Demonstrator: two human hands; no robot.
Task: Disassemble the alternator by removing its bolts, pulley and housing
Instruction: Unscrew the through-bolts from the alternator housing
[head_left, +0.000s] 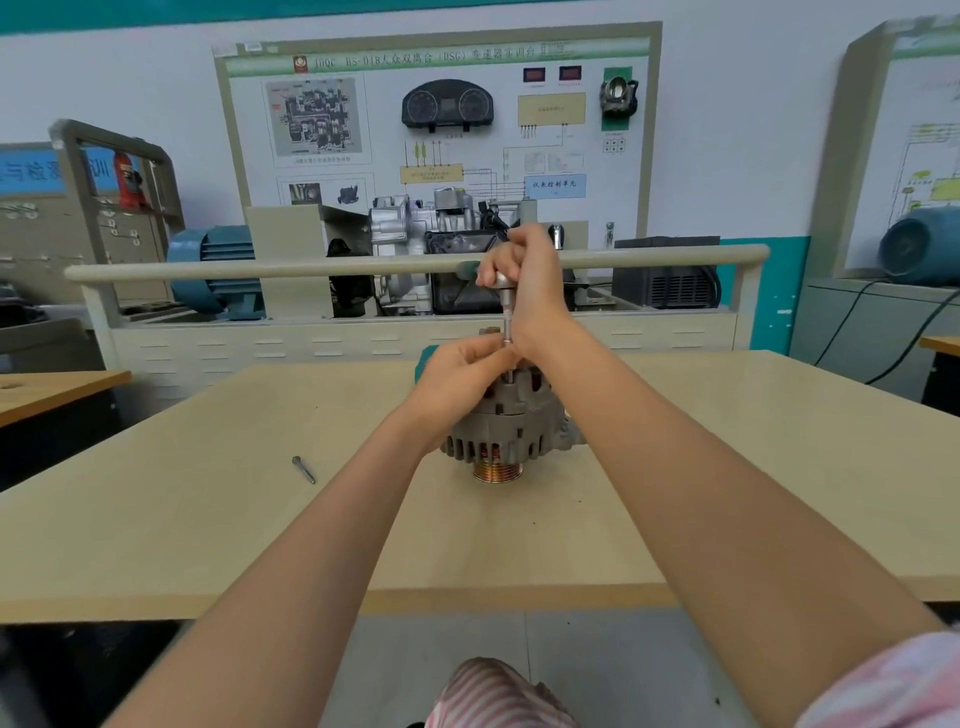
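Observation:
A grey alternator stands on the tan table with its copper-coloured pulley facing down. Above it my right hand grips the head of a ratchet wrench whose metal extension bar points straight down into the alternator's top. My left hand pinches the lower end of that bar just above the housing. One loose bolt lies on the table to the left of the alternator.
A beige rail and a training bench with a gearbox display stand behind the table. A blue motor sits at the back left. Another table edge is at the left.

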